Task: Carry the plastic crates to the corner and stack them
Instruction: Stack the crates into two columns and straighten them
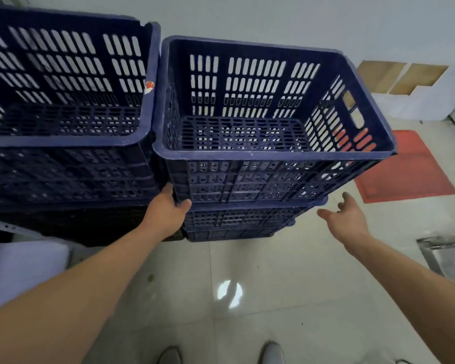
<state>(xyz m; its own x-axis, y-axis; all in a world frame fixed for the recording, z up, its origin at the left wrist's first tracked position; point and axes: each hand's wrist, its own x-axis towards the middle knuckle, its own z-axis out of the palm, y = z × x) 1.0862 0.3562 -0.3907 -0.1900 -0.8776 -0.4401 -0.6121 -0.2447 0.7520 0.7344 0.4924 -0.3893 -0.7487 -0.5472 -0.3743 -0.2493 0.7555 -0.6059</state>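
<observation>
Clasping corner of slotted navy plastic crate (pixel 273 156), left grip (pixel 166 212) curled, right grip (pixel 348 219) spread, empty.

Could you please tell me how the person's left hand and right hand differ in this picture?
The left hand grips the near lower corner of the right-hand top crate; the right hand touches nothing, hanging apart from that crate. The left hand's fingers curl round the corner, while the right hand's fingers are spread and relaxed. Both hands are bare and reach forward toward the same crate.
</observation>
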